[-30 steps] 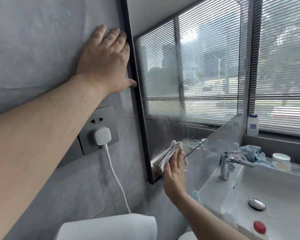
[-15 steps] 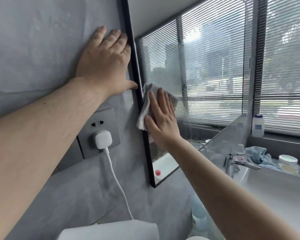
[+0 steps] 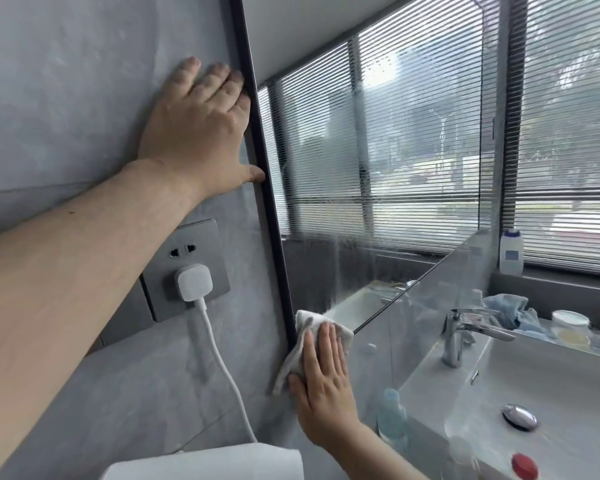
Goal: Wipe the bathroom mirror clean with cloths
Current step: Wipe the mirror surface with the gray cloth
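Observation:
The black-framed mirror (image 3: 378,150) hangs on the grey wall and reflects window blinds; a hazy wet streak runs down its lower left part. My right hand (image 3: 321,379) presses a crumpled white cloth (image 3: 300,344) flat against the mirror's bottom left corner, fingers straight. My left hand (image 3: 201,129) lies flat on the wall beside the mirror's left frame, fingers spread, thumb touching the frame.
A wall socket (image 3: 187,268) with a white plug and cable sits left of the mirror. Below right are the basin (image 3: 551,386), chrome tap (image 3: 465,327), a blue cloth (image 3: 510,308), a jar (image 3: 570,323), a white bottle (image 3: 511,252) and a paper roll (image 3: 205,462).
My right hand swept the cloth from the mirror's bottom corner up along the left edge and back down to the bottom corner. My left hand stayed put on the wall.

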